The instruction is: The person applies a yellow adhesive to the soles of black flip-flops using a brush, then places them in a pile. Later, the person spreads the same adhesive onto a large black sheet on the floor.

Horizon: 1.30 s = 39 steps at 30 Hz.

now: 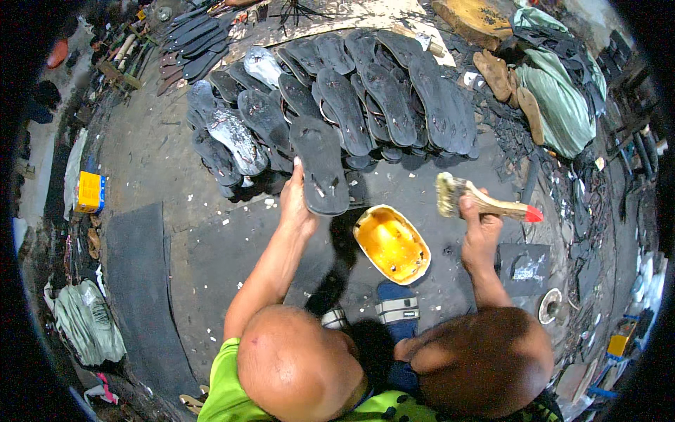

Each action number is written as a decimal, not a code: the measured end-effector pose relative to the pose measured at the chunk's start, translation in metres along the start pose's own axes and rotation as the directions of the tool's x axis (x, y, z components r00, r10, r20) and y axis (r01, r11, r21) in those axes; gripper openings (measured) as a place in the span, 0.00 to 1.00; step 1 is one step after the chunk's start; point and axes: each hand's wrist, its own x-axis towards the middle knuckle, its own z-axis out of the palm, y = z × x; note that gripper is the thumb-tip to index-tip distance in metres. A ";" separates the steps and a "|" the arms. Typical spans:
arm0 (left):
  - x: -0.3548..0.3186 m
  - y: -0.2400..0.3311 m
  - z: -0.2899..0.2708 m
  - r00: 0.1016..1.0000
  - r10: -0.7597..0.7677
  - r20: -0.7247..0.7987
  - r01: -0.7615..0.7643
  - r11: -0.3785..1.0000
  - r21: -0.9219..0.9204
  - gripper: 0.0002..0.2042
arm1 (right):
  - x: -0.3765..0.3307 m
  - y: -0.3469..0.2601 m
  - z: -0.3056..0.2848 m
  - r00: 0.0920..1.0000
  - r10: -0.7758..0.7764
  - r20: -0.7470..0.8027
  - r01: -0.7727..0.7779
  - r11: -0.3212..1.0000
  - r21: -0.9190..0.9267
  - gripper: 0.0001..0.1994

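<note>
Both our hands are full and well apart. Our left hand (299,200) is clamped on the left edge of a black sandal sole (320,162), its long axis running far to near, its far end overlapping the sandal pile (394,105) in view; touching or clear of it, we can't tell. Across to our right hand (481,235): fingers wrapped round a brush (508,207), lying crosswise, red tip toward the floor's (155,155) right edge, bristles aimed left at the sole. And here's the relation that counts, as we judge it: brush square across sole, a gap between them, and the bowl (370,251) of yellow stuff just nearer the floor's near edge, slanted, below that gap. The right hand with its bristles looks well placed for either.
</note>
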 end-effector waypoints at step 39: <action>-0.595 -0.081 -0.516 0.154 -0.016 -0.988 -0.359 0.930 -0.071 0.37 | 0.012 0.042 0.038 0.994 0.105 0.043 -0.099 0.987 -0.130 0.22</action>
